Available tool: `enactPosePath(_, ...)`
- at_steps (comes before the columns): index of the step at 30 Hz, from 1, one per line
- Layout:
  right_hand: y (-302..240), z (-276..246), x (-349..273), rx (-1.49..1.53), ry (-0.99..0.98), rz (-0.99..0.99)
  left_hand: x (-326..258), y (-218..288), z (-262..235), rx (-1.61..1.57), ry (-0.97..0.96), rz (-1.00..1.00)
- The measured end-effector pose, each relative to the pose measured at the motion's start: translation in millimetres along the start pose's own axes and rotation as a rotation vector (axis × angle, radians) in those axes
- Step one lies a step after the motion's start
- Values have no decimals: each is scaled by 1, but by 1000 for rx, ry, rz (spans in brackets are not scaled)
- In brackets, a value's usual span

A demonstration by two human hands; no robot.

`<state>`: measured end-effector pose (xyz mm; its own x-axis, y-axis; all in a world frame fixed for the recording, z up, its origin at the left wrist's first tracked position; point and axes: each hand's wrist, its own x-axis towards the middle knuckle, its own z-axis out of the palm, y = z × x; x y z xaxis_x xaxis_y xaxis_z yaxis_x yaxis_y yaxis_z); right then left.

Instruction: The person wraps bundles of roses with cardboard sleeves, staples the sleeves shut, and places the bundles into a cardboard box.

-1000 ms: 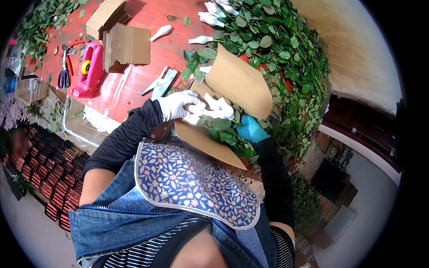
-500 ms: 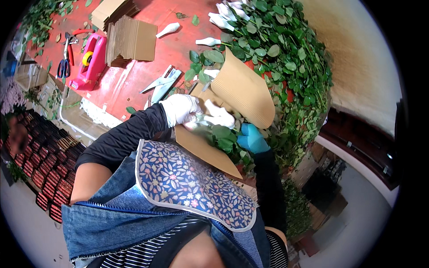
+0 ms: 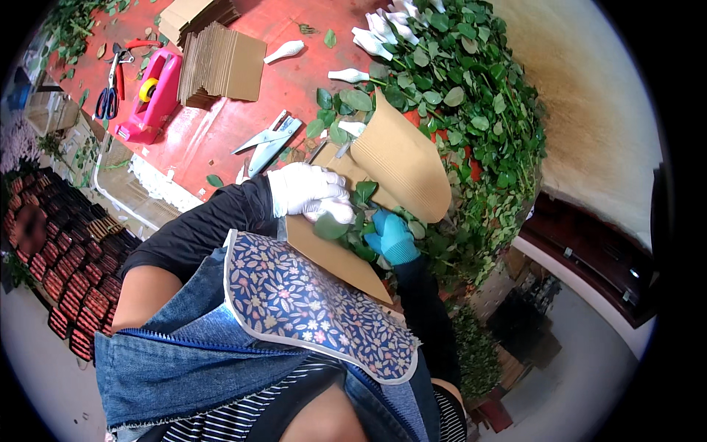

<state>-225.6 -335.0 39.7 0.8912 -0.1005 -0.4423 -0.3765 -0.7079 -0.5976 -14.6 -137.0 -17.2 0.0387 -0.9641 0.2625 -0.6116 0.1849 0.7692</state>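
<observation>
My left hand (image 3: 313, 193), in a white glove, has its fingers curled over the left end of an open cardboard wrapper; whatever lies beneath them is hidden. Leafy rose stems (image 3: 361, 225) run from there to my right hand (image 3: 392, 237), which wears a blue glove and is closed around them. The wrapper's corrugated flap (image 3: 401, 158) stands up behind the stems, and its smooth near flap (image 3: 335, 258) leans toward my apron. A stapler (image 3: 276, 144) with a pale blue and silver body lies just beyond my left hand.
A big heap of leafy roses (image 3: 471, 96), some with white-netted heads (image 3: 372, 43), covers the table's right side. Stacked cardboard pieces (image 3: 224, 62), a pink tape dispenser (image 3: 155, 99), scissors (image 3: 108, 99) and red-handled pruners (image 3: 121, 55) lie on the red table (image 3: 199, 147).
My right hand has moved left and nearer, along the stems. The white-netted heads that showed between my hands are out of sight, and leaves now lie there. My left hand has shifted slightly.
</observation>
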Motion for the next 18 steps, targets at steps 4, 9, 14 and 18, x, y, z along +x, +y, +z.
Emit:
enactPosePath(4,7,-7,-18,-168,196,-63,6,4,-1,-176,-147,-327)
enactPosePath(9,0,13,-4,-368,308,126,11,4,5,-489,123,-619)
enactPosePath(14,-10,25,23,-605,152,187,4,25,-4,-459,210,-782)
enactPosePath(18,1,28,27,-654,67,125,0,7,-9,-54,4,-249)
